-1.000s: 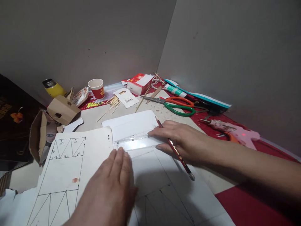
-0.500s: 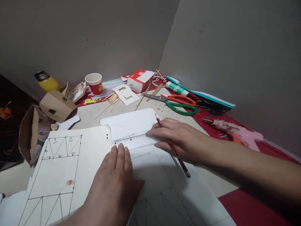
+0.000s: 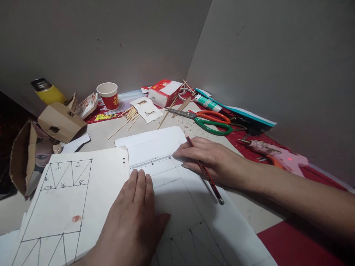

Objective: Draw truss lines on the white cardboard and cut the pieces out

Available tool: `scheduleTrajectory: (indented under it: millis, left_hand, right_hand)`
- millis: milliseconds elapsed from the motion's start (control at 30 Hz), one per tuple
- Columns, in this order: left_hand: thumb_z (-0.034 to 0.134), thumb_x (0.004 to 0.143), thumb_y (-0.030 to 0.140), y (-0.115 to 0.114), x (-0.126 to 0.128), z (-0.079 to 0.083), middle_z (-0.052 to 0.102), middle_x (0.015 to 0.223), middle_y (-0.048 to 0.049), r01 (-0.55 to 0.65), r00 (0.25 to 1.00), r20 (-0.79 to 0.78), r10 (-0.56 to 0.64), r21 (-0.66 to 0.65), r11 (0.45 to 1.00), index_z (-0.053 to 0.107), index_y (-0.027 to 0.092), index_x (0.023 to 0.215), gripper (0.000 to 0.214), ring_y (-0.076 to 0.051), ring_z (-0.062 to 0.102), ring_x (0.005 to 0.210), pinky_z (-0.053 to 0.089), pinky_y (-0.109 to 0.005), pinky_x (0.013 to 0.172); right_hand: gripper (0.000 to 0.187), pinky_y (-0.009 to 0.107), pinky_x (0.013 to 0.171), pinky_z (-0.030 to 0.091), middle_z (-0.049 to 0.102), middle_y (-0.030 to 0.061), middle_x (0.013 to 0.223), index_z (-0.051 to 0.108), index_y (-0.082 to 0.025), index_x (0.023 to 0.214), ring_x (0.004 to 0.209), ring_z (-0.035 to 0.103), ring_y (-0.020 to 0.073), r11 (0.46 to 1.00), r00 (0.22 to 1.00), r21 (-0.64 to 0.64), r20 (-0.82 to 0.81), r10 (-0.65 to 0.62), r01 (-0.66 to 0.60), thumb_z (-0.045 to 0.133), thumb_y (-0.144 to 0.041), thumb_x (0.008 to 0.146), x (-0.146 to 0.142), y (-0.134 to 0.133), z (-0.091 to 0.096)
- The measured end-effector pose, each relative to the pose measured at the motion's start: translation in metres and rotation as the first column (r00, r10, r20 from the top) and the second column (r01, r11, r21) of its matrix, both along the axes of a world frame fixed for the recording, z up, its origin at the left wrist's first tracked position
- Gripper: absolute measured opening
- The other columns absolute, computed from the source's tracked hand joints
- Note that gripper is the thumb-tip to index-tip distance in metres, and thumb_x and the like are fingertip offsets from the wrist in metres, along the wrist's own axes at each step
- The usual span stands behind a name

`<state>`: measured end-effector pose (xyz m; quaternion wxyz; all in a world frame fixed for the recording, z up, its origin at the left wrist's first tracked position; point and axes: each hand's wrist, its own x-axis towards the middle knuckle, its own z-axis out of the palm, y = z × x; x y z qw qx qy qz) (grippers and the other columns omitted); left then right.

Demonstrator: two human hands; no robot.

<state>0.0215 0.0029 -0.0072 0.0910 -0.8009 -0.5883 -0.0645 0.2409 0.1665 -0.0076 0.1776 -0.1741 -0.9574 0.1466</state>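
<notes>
A clear ruler [image 3: 155, 162] lies across the right page of an open sketchbook [image 3: 149, 142], beside a faint pencil line. My left hand [image 3: 133, 212] rests flat on this page, fingers stretched out, fingertips at the ruler's left end. My right hand [image 3: 208, 159] has a red-and-black pencil [image 3: 207, 173] tucked between its fingers, its tip pointing up and away. The thumb and fingertips of that hand are at the ruler's right end. The left page [image 3: 102, 195] bears a truss-like drawing in dark lines with small handwritten labels. Fainter similar lines run across the right page.
Behind the sketchbook lie scissors [image 3: 205, 119], thin wooden sticks [image 3: 133, 117], a cut white card [image 3: 146, 111], a red-and-white box [image 3: 165, 93] and a paper cup [image 3: 108, 96]. Cardboard pieces [image 3: 62, 122] and a yellow bottle [image 3: 50, 92] stand left. A pink glue gun [image 3: 280, 155] lies right.
The view has shifted slightly, so the left page and the things behind it sit further left. My right fingertips have slid a little right, uncovering more of the ruler's scale.
</notes>
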Motion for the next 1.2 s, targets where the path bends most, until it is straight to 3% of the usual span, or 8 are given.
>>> scheduleTrajectory:
  millis: [300, 533, 700, 1000, 1200]
  left_hand:
    - [0.069, 0.076, 0.038, 0.0016, -0.0062, -0.0009, 0.067, 0.121, -0.0337, 0.129, 0.991, -0.059, -0.123, 0.111, 0.985, 0.064, -0.007, 0.118, 0.061, -0.045, 0.068, 0.108, 0.062, -0.051, 0.083]
    - [0.066, 0.078, 0.037, 0.0029, -0.0074, -0.0039, 0.064, 0.123, -0.0357, 0.147, 0.987, -0.085, -0.137, 0.126, 0.981, 0.063, -0.008, 0.118, 0.06, -0.046, 0.067, 0.111, 0.062, -0.052, 0.083]
    - [0.06, 0.082, 0.036, 0.0024, -0.0081, -0.0062, 0.062, 0.127, -0.0355, 0.126, 0.991, -0.058, -0.121, 0.099, 0.987, 0.061, -0.008, 0.12, 0.058, -0.045, 0.064, 0.115, 0.061, -0.052, 0.084]
    - [0.059, 0.075, 0.031, 0.0008, -0.0014, -0.0066, 0.063, 0.128, -0.0287, 0.032, 0.998, -0.053, -0.029, 0.048, 0.998, 0.064, -0.004, 0.121, 0.058, -0.041, 0.065, 0.116, 0.062, -0.047, 0.085]
    - [0.06, 0.074, 0.033, 0.0006, 0.0007, -0.0088, 0.061, 0.13, -0.0296, 0.002, 0.998, -0.062, -0.001, 0.011, 1.0, 0.065, -0.005, 0.122, 0.062, -0.042, 0.063, 0.116, 0.062, -0.045, 0.086]
  right_hand:
    - [0.022, 0.035, 0.077, 0.046, 0.064, 0.0129, 0.096, 0.067, -0.014, 0.113, 0.088, 0.055, 0.0231, 1.0, 1.0, 0.027, -0.001, -0.017, 0.017, 0.051, -0.025, 0.101, 0.0012, -0.0027, -0.0014]
    - [0.022, 0.034, 0.074, 0.045, 0.063, 0.0128, 0.092, 0.067, -0.012, 0.108, 0.085, 0.054, 0.0222, 0.999, 1.0, 0.025, -0.004, -0.027, 0.027, 0.049, -0.023, 0.102, -0.0001, -0.0048, 0.0004]
    - [0.021, 0.034, 0.075, 0.045, 0.063, 0.0116, 0.092, 0.065, -0.014, 0.11, 0.084, 0.053, 0.0212, 1.0, 1.0, 0.015, -0.017, -0.015, 0.015, 0.048, -0.023, 0.102, 0.0002, -0.0049, -0.0004]
    - [0.019, 0.033, 0.076, 0.046, 0.065, 0.0105, 0.099, 0.061, -0.017, 0.116, 0.087, 0.054, 0.0212, 0.999, 1.0, 0.035, -0.03, 0.005, -0.004, 0.05, -0.019, 0.101, -0.0001, -0.0055, -0.0001]
    - [0.02, 0.034, 0.077, 0.048, 0.065, 0.011, 0.102, 0.062, -0.018, 0.117, 0.09, 0.057, 0.0227, 0.999, 0.999, 0.049, -0.041, -0.01, 0.012, 0.052, -0.019, 0.1, 0.0004, -0.0054, -0.0051]
